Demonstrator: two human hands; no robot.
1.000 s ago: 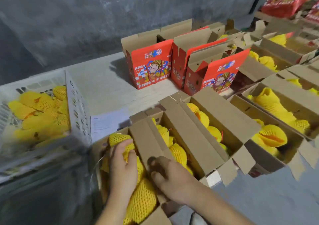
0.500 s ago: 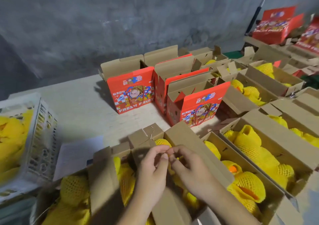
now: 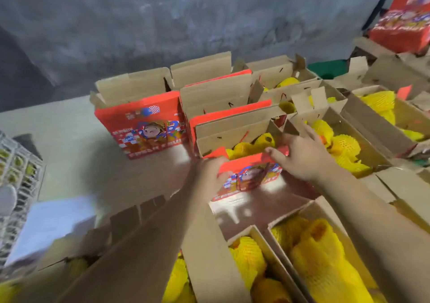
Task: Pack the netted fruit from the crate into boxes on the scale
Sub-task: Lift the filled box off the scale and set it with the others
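Both hands were on the red box (image 3: 250, 177) straight ahead, its long axis running left to right: the left hand (image 3: 210, 174) gripped its left corner, the right hand (image 3: 300, 156) pinched its top edge, equally near; netted fruit (image 3: 246, 149) lay inside

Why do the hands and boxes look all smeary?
Head view: motion blur smears both hands, left and right, the red box they hold, and the crate at the left edge; the far wall looks dim, its straight edges bent by the wide lens.
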